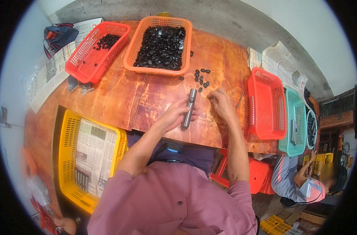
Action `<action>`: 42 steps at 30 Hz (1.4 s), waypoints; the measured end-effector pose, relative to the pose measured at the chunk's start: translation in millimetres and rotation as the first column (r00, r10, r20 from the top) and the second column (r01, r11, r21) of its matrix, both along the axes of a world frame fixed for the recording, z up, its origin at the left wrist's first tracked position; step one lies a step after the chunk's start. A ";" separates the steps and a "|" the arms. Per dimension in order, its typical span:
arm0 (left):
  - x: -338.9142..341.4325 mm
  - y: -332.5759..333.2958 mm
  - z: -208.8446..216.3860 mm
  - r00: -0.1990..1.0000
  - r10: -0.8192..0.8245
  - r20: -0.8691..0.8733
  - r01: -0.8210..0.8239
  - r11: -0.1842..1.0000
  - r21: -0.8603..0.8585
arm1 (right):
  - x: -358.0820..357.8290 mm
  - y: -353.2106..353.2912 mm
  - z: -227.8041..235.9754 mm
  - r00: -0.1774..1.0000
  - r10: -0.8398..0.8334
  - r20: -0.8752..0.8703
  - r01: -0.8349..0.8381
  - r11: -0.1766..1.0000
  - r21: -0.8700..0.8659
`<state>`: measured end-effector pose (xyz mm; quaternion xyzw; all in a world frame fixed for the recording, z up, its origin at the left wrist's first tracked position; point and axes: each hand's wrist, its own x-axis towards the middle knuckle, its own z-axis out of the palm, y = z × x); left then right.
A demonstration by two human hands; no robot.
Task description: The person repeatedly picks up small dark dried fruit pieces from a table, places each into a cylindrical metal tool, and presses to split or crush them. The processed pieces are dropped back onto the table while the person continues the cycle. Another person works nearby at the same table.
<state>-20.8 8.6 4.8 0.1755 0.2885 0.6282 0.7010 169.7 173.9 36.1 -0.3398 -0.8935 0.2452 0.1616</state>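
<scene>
My left hand (175, 114) is wrapped round a grey metal tube (187, 117), which stands tilted over the table's front part. A dark oval spot shows on the tube's upper half; whether it is a hole or a fitted piece is too small to tell. To its right, my right hand (222, 102) has its fingers pinched together just above the table. Something small and dark shows at the fingertips, too small to name. Just beyond both hands, several loose black oval pieces (197, 79) lie scattered on the wooden table (162, 94).
An orange basket (127, 58) heaped with black pieces and a red basket (78, 58) stand at the back left. At right are another red basket (266, 105) and a green basket (292, 145) with metal tubes. A yellow crate (68, 156) sits lower left. Another person (303, 188) sits at right.
</scene>
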 end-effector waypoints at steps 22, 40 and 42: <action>1.3 1.5 0.0 0.999 -0.009 -0.041 0.008 1.000 -0.028 | -5.3 -18.3 -4.5 0.944 -0.329 0.032 0.329 0.944 -0.013; 3.8 0.3 1.6 0.999 -0.009 -0.052 0.012 0.999 0.053 | -32.2 -73.5 18.3 0.950 0.108 -0.291 -0.058 0.983 0.175; 4.6 0.6 -1.3 0.998 -0.012 -0.069 0.016 0.998 0.062 | -31.4 -74.4 18.3 0.954 0.128 -0.270 -0.056 0.964 0.259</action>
